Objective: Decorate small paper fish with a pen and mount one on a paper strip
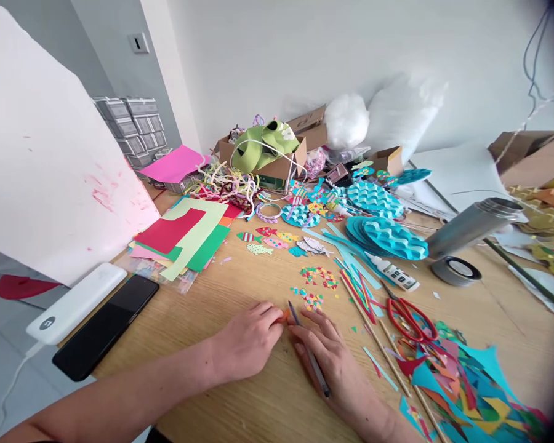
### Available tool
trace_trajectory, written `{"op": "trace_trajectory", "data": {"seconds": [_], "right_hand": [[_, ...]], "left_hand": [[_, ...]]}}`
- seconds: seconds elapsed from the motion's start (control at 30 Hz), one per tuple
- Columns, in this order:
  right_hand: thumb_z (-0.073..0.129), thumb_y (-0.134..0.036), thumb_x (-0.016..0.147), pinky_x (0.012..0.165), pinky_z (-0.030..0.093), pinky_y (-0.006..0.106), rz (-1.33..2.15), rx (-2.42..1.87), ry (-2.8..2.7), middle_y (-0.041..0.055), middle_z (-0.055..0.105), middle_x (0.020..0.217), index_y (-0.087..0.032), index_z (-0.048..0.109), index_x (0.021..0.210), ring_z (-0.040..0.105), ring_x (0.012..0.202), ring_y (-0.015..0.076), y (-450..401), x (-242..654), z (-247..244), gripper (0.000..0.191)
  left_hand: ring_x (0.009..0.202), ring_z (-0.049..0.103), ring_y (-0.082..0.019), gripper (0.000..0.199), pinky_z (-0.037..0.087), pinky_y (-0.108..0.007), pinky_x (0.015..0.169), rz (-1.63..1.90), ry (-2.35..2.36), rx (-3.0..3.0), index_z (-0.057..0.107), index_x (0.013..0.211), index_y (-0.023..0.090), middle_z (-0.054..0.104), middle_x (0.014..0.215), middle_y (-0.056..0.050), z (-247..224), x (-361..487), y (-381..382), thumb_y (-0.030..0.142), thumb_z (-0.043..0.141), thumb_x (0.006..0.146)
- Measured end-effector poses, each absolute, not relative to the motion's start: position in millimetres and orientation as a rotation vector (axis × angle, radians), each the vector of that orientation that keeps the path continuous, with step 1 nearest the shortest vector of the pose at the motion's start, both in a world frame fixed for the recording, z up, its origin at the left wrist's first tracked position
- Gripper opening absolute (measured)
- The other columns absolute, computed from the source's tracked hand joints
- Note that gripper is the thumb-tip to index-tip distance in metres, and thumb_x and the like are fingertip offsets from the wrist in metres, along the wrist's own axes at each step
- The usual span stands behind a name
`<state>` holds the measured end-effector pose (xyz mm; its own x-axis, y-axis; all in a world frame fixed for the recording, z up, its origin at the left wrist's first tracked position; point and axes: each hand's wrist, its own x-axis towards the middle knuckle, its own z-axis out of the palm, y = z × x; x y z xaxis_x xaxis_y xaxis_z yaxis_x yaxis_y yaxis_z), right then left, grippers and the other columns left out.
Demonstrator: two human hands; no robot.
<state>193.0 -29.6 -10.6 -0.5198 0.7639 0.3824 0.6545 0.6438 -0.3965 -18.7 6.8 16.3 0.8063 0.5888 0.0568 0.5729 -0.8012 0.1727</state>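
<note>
My left hand (252,338) is closed, pinching a small orange paper piece (284,316) between thumb and fingertips. A dark, slim pen (314,363) lies between the fingers of my right hand (325,351), its pointed end up by the orange piece. Just beyond my hands are small piles of colored paper dots (313,301) and tiny paper triangles (321,277). Farther back lie several decorated paper fish (274,243). Red-handled scissors (410,317) and thin wooden sticks (373,332) rest to the right of my right hand.
Paper scraps (471,394) cover the right front. A glue bottle (397,274), stacked blue discs (392,237) and a steel flask (471,227) stand behind them. On the left are colored sheets (207,246), a phone (106,326) and a white power bank (76,301).
</note>
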Motion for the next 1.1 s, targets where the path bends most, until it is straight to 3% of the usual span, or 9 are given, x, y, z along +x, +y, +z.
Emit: {"op": "trace_trajectory", "data": {"seconds": [0.27,0.47,0.8,0.97,1.1], "right_hand": [[0.045,-0.008,0.093,0.09,0.054,0.04,0.285,-1.092,-2.16,0.0105,0.069,0.106,-0.023,0.055,0.127,0.057,0.117,0.0255,-31,199,-10,0.038],[0.046,-0.007,0.093,0.079,0.053,0.029,0.383,-1.191,-1.915,0.0087,0.063,0.103,-0.023,0.057,0.118,0.063,0.097,0.0197,-34,205,-7,0.032],[0.05,-0.013,0.095,0.076,0.052,0.026,0.48,-1.223,-1.623,0.0029,0.066,0.09,-0.025,0.06,0.11,0.065,0.085,0.0158,-34,200,-11,0.022],[0.054,-0.018,0.094,0.058,0.051,0.021,0.59,-1.215,-1.475,-0.0013,0.062,0.07,-0.024,0.065,0.105,0.062,0.061,0.0126,-34,196,-4,0.017],[0.058,-0.026,0.092,0.051,0.051,0.021,0.717,-1.252,-1.347,-0.0002,0.063,0.067,-0.022,0.069,0.093,0.062,0.055,0.0127,-31,197,-2,0.012]], "left_hand": [[0.103,0.054,-0.023,0.022,0.044,-0.034,0.096,0.148,0.831,2.839,0.059,0.107,0.012,0.061,0.107,-0.011,15,-5,2,0.014,0.051,0.087],[0.106,0.054,-0.024,0.026,0.045,-0.035,0.093,0.215,0.813,2.89,0.058,0.112,0.011,0.062,0.11,-0.013,5,6,0,0.014,0.05,0.088],[0.109,0.053,-0.024,0.032,0.044,-0.036,0.096,0.464,0.858,2.865,0.057,0.118,0.006,0.061,0.119,-0.013,-6,-2,1,0.013,0.048,0.088],[0.111,0.052,-0.023,0.034,0.041,-0.039,0.099,0.487,0.828,2.818,0.055,0.12,0.007,0.06,0.122,-0.013,-5,0,-2,0.013,0.048,0.088],[0.113,0.05,-0.025,0.037,0.041,-0.038,0.1,0.527,0.842,2.762,0.055,0.121,0.006,0.058,0.123,-0.013,-2,-1,-1,0.01,0.049,0.085]]}}
